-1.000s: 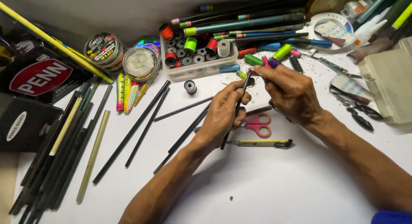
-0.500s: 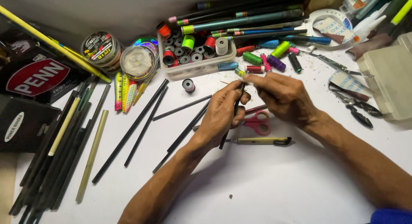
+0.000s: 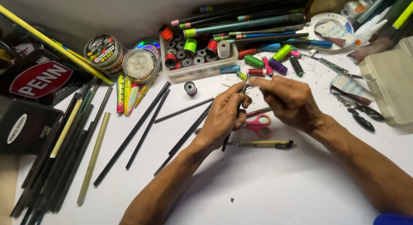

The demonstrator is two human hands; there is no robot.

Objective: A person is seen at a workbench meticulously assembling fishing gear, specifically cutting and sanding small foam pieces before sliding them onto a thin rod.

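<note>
My left hand [image 3: 223,117] grips a thin dark rod [image 3: 226,144] near its upper end, the lower end poking out below the palm. My right hand [image 3: 287,100] pinches the top tip of that rod with thumb and fingers, right beside the left thumb. Under both hands lie pink-handled scissors [image 3: 260,125] and a yellow-handled cutter knife [image 3: 263,144] on the white table [image 3: 266,186]. Just beyond the hands stands a clear tray [image 3: 198,70] filled with several thread spools.
Long black rod blanks [image 3: 133,130] lie left of centre, with a bundle of more rods [image 3: 60,152] at the left edge. Loose coloured spools [image 3: 275,63], line reels [image 3: 103,50], lures [image 3: 127,93], pliers [image 3: 359,111] and a beige plastic box [image 3: 391,85] ring the work area.
Both hands have kept hold of the rod and shifted slightly; the right fingers have closed in on the rod tip by the left thumb.
</note>
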